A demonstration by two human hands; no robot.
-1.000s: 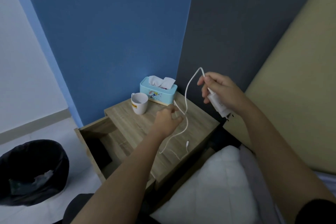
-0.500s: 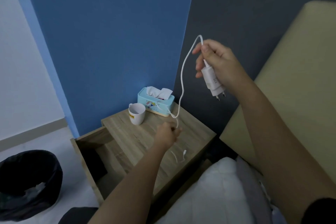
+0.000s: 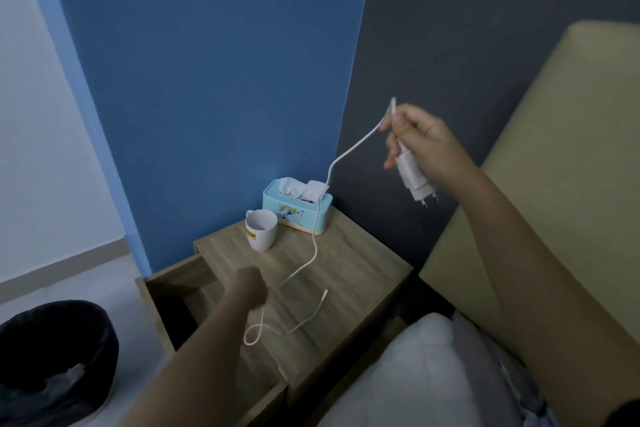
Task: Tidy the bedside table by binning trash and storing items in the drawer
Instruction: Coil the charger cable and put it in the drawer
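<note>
My right hand (image 3: pixel 420 146) grips a white charger plug (image 3: pixel 414 180) in the air, above and right of the wooden bedside table (image 3: pixel 356 270). The white cable (image 3: pixel 316 246) hangs from it, passes in front of the tissue box and runs down to my left hand (image 3: pixel 249 291). That hand is curled round the cable over the table's front left part. A loop and the loose cable end lie on the tabletop beside it. The drawer (image 3: pixel 169 291) stands open on the table's left side, dark inside.
A white mug (image 3: pixel 260 229) and a light-blue tissue box (image 3: pixel 297 206) stand at the back of the table. A black-lined bin (image 3: pixel 52 357) sits on the floor at lower left. Bed, white pillow (image 3: pixel 408 374) and beige headboard (image 3: pixel 554 184) fill the right.
My left hand has slid down the cable toward the table's front left. More cable now lies looped on the tabletop. My right hand still holds the plug up, a little further right.
</note>
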